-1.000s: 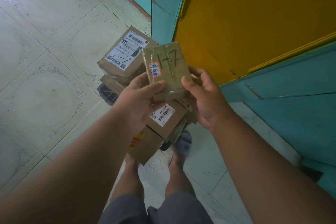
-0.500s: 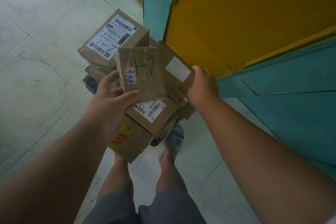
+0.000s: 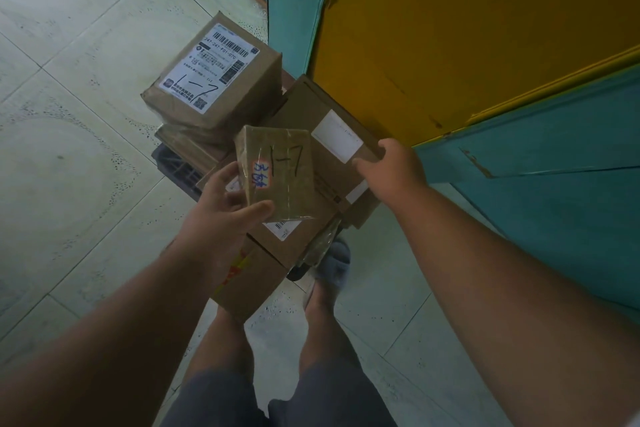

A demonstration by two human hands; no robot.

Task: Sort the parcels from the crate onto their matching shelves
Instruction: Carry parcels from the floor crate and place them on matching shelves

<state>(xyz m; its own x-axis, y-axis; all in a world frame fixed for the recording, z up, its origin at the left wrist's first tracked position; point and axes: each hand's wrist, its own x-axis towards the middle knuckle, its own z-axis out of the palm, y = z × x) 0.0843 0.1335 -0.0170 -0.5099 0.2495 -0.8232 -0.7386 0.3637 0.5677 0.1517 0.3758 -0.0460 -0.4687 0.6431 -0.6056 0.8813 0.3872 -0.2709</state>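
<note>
head view: looking down at both arms, a heap of parcels and the floor (image 3: 69, 114)
left hand (image 3: 221, 211): holds small parcel (image 3: 280, 173) from below left, thumb curled over its near edge, fingers behind its left side; grip pinching the small parcel
small parcel: brown, taped over, "1-7" in black marker on top, blue writing on an orange-edged sticker by its left edge; held up above the heap, tilted a bit
right hand (image 3: 391, 170): on the near right corner of flat box (image 3: 332, 135), fingers curled over the corner; grip closed round that corner
flat box: brown, blank white label on top, leaning on the heap, far edge near the yellow panel (image 3: 467, 28)
labelled box (image 3: 214, 80): top of heap at far left, white shipping label with barcodes, "1-7" handwritten on it
crate (image 3: 173, 170): dark, only a slatted corner shows under the heap at left
other parcels: one with a barcode label (image 3: 282, 227) partly under the small parcel; one with a red and yellow mark (image 3: 249, 284) lowest and nearest, partly behind left wrist
shelves: not clearly seen; teal panels (image 3: 554, 184) and the yellow panel fill the right side
floor: pale tiles with speckled pattern
legs: bare shins, grey shorts (image 3: 277, 406) at bottom, grey slipper (image 3: 334, 263) just beside the heap
contact: small parcel overlaps flat box in view, touching or not cannot tell
</note>
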